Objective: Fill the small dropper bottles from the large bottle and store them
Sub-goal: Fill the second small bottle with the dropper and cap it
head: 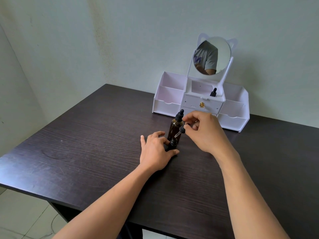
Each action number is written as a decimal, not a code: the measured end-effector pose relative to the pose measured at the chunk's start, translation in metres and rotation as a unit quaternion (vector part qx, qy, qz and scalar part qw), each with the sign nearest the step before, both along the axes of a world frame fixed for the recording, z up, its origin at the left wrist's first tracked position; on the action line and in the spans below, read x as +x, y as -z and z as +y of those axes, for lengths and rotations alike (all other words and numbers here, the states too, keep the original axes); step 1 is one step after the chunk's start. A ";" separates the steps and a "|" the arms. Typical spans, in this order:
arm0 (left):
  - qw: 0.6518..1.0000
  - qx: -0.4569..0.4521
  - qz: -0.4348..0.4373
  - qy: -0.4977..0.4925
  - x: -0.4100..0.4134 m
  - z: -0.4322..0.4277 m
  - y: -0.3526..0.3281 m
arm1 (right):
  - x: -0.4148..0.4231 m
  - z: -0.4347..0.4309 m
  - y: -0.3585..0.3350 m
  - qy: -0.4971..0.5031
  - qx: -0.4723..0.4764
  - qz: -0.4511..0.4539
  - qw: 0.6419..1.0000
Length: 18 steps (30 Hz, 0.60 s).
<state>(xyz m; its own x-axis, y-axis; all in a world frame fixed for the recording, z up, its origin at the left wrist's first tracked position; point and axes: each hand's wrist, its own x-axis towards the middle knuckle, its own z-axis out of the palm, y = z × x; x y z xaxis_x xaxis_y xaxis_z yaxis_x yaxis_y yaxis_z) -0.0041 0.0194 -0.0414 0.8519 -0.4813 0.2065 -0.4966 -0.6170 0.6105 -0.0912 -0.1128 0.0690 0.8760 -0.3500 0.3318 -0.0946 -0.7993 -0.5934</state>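
Left hand [154, 154] grips small bottle [173, 143] (open-necked, before large bottle [174, 127]); right hand [205, 133] pinches dropper [179, 131] just above.

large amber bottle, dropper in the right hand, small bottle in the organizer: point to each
large amber bottle [173, 129]: head view, brown glass body
dropper [182, 129]: head view, black collar
small dropper bottle [214, 90]: head view, black cap

Legend. We find one piece of lettering only: dark purple block strokes [197, 59] on the chest of a grey shirt [209, 56], seen as a reflection in the round mirror [221, 54] of the white organiser [165, 107]. The mirror's left edge cuts the lettering off. Reversed by reflection, the visible part resembles an "N", and we cannot make out a word. We can read no other text, number or sign.
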 end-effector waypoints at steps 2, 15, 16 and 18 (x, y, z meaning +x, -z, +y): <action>1.000 0.003 -0.002 0.001 -0.001 -0.001 0.000 | 0.003 0.001 0.002 -0.009 -0.006 0.005 1.000; 1.000 0.005 -0.013 0.004 -0.001 0.000 0.001 | 0.018 0.008 0.019 -0.043 -0.049 0.079 0.995; 1.000 0.005 -0.014 0.003 -0.001 0.000 0.001 | 0.018 0.008 0.020 -0.043 -0.049 0.081 0.995; 1.000 0.003 -0.014 0.002 0.000 0.000 0.000 | 0.019 0.008 0.022 -0.045 -0.049 0.082 0.994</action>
